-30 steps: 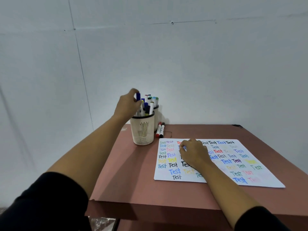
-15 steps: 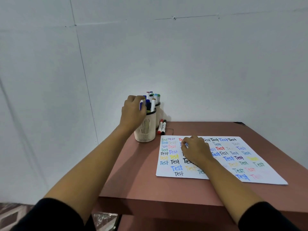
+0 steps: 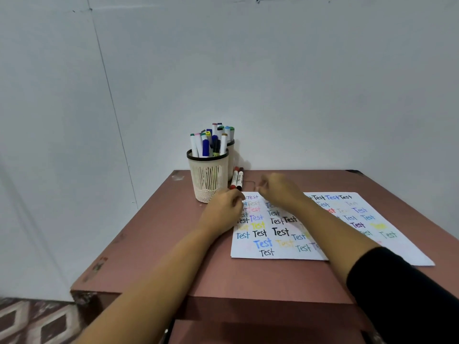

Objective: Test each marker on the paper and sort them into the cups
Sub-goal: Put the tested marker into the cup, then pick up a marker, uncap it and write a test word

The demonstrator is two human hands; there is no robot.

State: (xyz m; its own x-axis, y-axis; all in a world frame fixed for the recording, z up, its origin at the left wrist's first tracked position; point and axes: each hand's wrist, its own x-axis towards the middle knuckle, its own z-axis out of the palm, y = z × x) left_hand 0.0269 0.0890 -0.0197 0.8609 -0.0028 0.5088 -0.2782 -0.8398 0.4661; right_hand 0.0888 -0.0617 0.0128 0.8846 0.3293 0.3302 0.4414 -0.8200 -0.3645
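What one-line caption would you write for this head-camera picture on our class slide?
Left hand and right hand at the far left corner of the Test-covered paper, beside a mesh cup of markers.

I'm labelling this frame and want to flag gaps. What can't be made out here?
Head view:
- Right hand: motion-blurred; cannot tell if it holds anything.
- Left hand: its back hides the fingertips.
- Rear cup: mostly behind the front cup.
- Paper: some words covered by hands and arms.
- Lying markers: labels too small to read.
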